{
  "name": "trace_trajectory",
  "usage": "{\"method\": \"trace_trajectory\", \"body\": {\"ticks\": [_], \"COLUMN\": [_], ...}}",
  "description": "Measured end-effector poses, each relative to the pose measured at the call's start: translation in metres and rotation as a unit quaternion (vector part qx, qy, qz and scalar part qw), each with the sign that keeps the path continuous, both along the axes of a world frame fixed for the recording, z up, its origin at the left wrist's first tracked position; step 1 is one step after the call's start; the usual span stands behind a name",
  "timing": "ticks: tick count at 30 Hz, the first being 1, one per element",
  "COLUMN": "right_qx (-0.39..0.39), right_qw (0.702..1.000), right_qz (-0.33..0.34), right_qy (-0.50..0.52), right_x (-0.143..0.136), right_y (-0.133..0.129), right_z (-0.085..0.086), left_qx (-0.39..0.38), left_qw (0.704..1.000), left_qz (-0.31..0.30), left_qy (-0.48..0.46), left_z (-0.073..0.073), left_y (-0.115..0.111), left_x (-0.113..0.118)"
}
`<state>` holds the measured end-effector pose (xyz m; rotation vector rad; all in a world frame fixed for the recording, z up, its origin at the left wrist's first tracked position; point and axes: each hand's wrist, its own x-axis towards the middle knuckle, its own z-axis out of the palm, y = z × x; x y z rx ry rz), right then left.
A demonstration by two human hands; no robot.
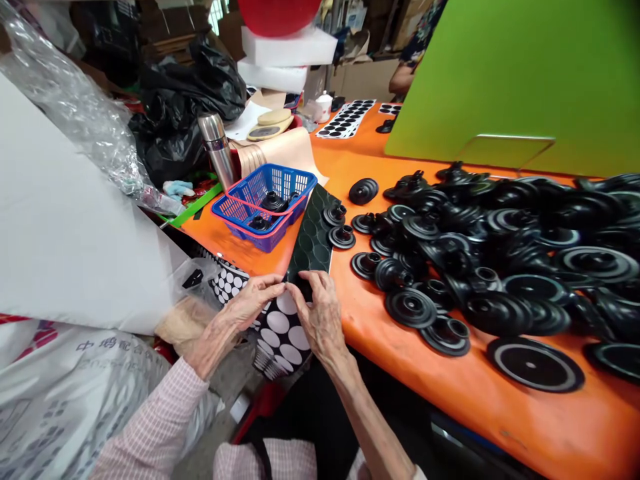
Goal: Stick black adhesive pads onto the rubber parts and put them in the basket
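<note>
A sheet of round black stickers lies over the table's near edge. Its upper part is black with die-cut circles, while the lower end hangs down and shows white circles in a black surround. At the left border of this sheet, my left hand is closed, thumb and forefinger pinched together. My right hand bends over the sheet with curled fingers, its thumb tip close to the left fingertips. Anything small between the fingertips is hidden. Two black ridged rubber discs with raised hubs rest along the sheet's right side.
A large heap of black discs covers the right of the orange table. Beyond my left hand stand a blue basket holding a few discs and a steel flask. A green board rises behind; a person's arm shows beside it.
</note>
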<state>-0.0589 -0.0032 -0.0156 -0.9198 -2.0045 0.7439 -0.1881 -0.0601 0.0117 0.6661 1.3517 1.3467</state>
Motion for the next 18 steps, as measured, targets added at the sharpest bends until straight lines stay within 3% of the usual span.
{"method": "trace_trajectory", "body": {"ticks": [4,7,10,13,15,18], "right_qx": [0.043,0.035,0.031,0.062,0.078,0.053], "right_qw": [0.999,0.999,0.993,0.993,0.994,0.998], "right_qz": [0.004,-0.037,-0.1,-0.092,-0.078,-0.039], "right_qy": [-0.025,0.019,0.059,0.038,0.017,0.012], "right_x": [-0.003,0.002,0.016,0.031,0.039,0.049], "right_y": [0.0,0.005,0.007,-0.004,-0.018,-0.037], "right_z": [0.0,0.0,0.003,0.005,0.005,0.005], "left_qx": [0.0,-0.033,-0.071,-0.062,-0.058,-0.07], "left_qw": [0.999,0.993,0.967,0.928,0.939,0.984], "left_qz": [-0.023,-0.01,0.043,0.123,0.078,-0.041], "left_qy": [0.022,0.111,0.239,0.345,0.33,0.161], "left_z": [-0.003,-0.005,-0.001,0.01,0.017,0.022], "left_y": [0.001,0.001,-0.002,-0.006,-0.007,-0.005], "left_x": [-0.002,-0.005,-0.004,0.009,0.023,0.045]}}
